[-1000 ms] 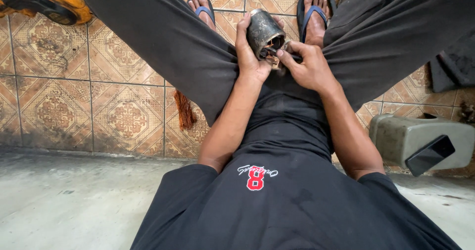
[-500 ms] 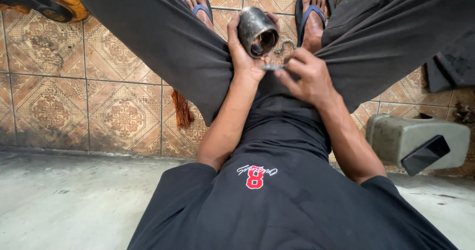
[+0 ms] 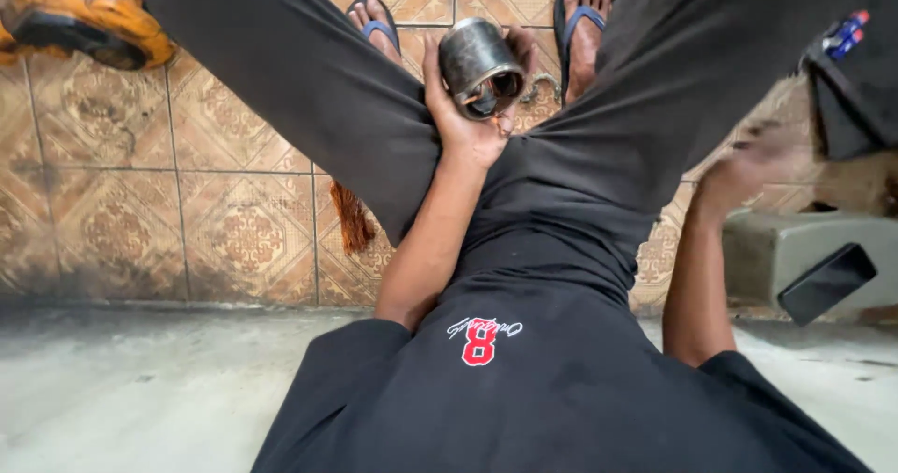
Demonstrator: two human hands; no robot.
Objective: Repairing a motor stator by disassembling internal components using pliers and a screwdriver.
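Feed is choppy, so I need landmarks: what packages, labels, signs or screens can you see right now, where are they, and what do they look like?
Phone-like slab: lower right, lying tilted on a grey-green block; flat black rectangle, screen dark.
Embroidered emblem: on the black shirt, bottom centre; red and white.
Small printed mark: top right on dark fabric; red and blue.
No packages or signs in view.

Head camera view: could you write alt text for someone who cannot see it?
Seen from above, a seated person's left hand holds a dark metal cylinder between their spread legs, over a patterned tile floor. Their right hand, blurred, is out to the side above a grey block bearing a black phone.
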